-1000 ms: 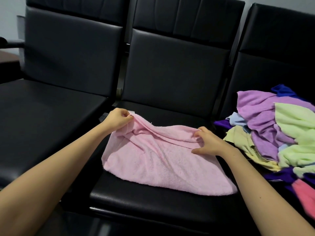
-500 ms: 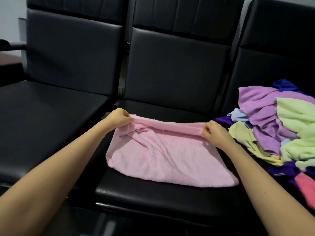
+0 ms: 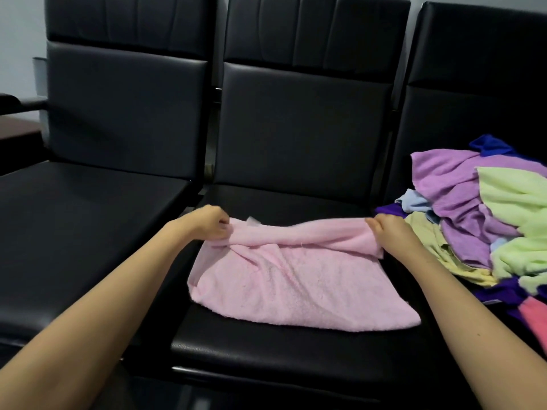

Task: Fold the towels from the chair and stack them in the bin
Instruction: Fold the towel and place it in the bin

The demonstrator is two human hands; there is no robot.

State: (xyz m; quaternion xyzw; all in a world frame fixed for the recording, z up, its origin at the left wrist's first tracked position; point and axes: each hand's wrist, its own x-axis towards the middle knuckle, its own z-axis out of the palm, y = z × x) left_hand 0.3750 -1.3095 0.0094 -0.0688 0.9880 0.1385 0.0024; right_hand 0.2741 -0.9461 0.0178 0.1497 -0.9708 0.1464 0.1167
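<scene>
On the middle chair seat (image 3: pixel 266 353) lies the pink towel (image 3: pixel 296 288); the left hand (image 3: pixel 208 221) and right hand (image 3: pixel 387 230) each pinch a far corner of it; the towel pile (image 3: pixel 479 220) sits on the right seat.

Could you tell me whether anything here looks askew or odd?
Yes: the pink towel is twisted into creases beside the left hand, so it lies uneven. The unfolded towels sit jumbled on the right chair.

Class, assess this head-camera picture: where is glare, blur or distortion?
Head view: dull sheen on the middle chair seat; the pink towel looks motion-blurred along its edge between left hand and right hand; the right chair back leans outward, wide-angle distortion.
</scene>
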